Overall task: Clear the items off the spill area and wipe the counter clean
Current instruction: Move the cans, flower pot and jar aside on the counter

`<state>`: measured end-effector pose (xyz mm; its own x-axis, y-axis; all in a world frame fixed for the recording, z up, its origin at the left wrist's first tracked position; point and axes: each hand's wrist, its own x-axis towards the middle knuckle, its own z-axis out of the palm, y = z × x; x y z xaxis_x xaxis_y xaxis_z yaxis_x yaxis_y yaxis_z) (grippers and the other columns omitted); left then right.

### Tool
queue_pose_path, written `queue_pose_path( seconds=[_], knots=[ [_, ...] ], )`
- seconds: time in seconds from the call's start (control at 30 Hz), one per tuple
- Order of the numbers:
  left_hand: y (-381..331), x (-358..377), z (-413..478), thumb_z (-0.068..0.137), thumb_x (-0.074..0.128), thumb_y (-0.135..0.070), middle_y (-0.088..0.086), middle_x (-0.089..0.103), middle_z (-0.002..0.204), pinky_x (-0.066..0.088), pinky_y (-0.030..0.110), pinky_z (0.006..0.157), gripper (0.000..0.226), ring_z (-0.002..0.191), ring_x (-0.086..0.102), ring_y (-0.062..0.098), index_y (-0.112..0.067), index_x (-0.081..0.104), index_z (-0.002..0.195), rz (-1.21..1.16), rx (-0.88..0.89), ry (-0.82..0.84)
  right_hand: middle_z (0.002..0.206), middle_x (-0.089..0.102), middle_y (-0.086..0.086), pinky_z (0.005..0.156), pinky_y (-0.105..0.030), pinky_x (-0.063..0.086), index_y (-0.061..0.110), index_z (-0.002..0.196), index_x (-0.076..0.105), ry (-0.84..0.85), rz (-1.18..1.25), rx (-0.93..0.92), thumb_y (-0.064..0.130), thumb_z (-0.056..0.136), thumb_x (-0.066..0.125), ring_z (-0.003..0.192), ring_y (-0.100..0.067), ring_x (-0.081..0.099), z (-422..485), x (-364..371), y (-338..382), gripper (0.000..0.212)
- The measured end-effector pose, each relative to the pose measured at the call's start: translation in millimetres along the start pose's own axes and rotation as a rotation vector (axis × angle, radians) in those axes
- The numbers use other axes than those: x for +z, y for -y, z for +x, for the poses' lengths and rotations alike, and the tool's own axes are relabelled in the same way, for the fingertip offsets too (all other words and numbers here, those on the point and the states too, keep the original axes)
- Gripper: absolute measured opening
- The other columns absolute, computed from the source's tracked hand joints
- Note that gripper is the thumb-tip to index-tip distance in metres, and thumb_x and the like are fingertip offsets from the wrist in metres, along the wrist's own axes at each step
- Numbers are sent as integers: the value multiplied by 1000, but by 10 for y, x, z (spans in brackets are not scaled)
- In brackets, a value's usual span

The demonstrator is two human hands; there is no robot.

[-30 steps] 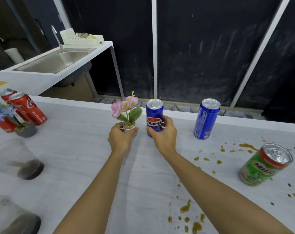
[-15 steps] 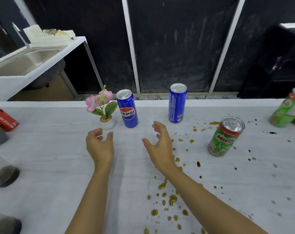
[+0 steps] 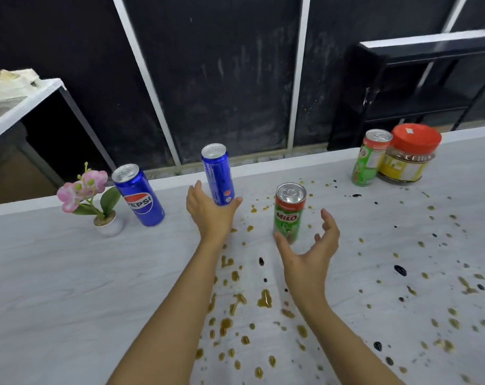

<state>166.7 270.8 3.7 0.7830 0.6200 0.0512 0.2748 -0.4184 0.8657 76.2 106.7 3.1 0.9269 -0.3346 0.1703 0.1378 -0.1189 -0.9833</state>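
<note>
Brown and black drops of the spill [image 3: 263, 298] cover the white counter [image 3: 69, 273] from the middle to the right. A tall blue can [image 3: 217, 173] stands at the spill's far left edge; my left hand [image 3: 209, 212] is open around its base, thumb and fingers on either side. A green Milo can [image 3: 289, 215] stands among the drops, and my right hand [image 3: 309, 254] is open just in front of it, thumb near its foot. A Pepsi can [image 3: 138, 195] and a small pink flower pot [image 3: 97, 201] stand to the left, outside the drops.
At the back right stand a second green can [image 3: 370, 158] and a jar with a red lid [image 3: 409, 154]. A black shelf [image 3: 419, 87] is behind the counter on the right, a white sink unit [image 3: 19, 101] on the left.
Both hands let go of the flower pot and Pepsi can and moved right. The left hand now reaches the tall blue can, the right the Milo can. The view has swung right.
</note>
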Motion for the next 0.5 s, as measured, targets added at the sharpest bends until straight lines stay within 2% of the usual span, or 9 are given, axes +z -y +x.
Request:
queue_pose_path(
  seconds=[0.07,0.13,0.17,0.23,0.3,0.4,0.5],
  knots=[
    [5,73,144,65,84,-42,2,26,155,36,44,108,105,141,26,22,-22,21,146,-80,-38,27,146,28,8,104,-7,23,24,145,23,60,-15,25,18,74,79,137,-7,25,147,25,-52,91],
    [-2,108,229,67,84,-35,1,37,149,42,35,100,96,134,38,21,-21,28,143,-179,-27,58,147,33,5,92,5,26,24,145,27,109,-12,43,18,74,79,134,-7,33,256,65,-93,88],
    [-10,111,249,70,83,-30,1,43,144,45,29,93,86,129,45,20,-19,34,140,-210,-9,64,144,39,5,88,7,28,23,143,32,125,-12,45,19,75,79,130,-7,38,296,82,-113,83],
    [-28,96,270,74,80,-24,1,53,134,45,18,80,69,118,54,17,-16,43,131,-219,16,61,135,49,5,84,5,34,22,136,43,142,-19,42,21,75,79,121,-6,46,338,110,-129,72],
    [-35,65,281,73,81,-24,1,58,128,43,12,72,63,108,56,12,-16,48,126,-214,35,57,125,56,7,85,-4,41,23,131,49,141,-11,37,24,73,80,113,-5,53,355,128,-130,66],
    [-38,-17,219,72,82,-24,0,60,125,44,12,73,62,106,57,11,-16,51,125,-206,49,62,117,61,8,88,-18,49,24,125,54,117,4,35,24,70,83,108,-8,58,365,146,-124,63],
    [-3,-187,53,71,83,-26,-5,61,120,43,8,70,63,102,56,7,-16,52,125,-204,86,58,117,62,5,89,-23,51,20,126,54,132,23,49,25,68,84,108,-10,59,344,219,-79,65]
  ],
)
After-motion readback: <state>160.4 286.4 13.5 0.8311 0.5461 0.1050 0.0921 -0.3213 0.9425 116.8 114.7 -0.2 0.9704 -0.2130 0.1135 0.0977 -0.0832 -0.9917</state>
